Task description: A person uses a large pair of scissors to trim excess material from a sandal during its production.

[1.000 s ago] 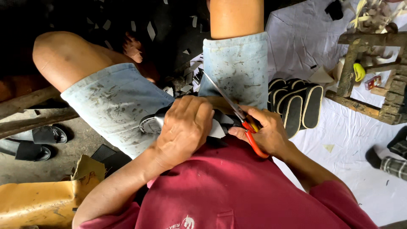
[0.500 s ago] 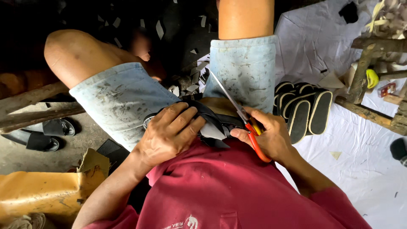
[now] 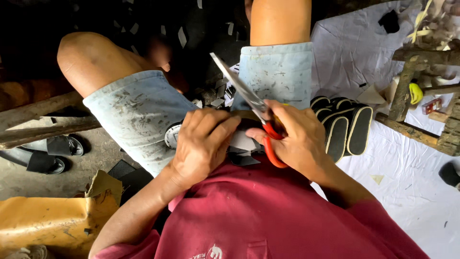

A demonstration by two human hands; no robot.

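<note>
Nearby, black soles (image 3: pixel 344 128) lie beside the right hand (image 3: pixel 297 139) gripping scissors (image 3: pixel 254 108).

Counts: 1 pair of scissors (image 3: pixel 261 120), red handles, long blade; 2 hands, left hand (image 3: pixel 203 144) and right hand (image 3: pixel 294 136); 1 flat dark-and-grey piece (image 3: pixel 242 148) in the lap, partly hidden under the hands; stacked dark soles with pale edges (image 3: pixel 342 127), at least 4 visible, exact total can't be told; 2 dark sandals (image 3: pixel 48 153) on the floor; 1 white sheet (image 3: pixel 412 192); 1 yellow torn slab (image 3: pixel 48 223); small cut scraps (image 3: pixel 218 93) between the knees, too many to count.
</note>
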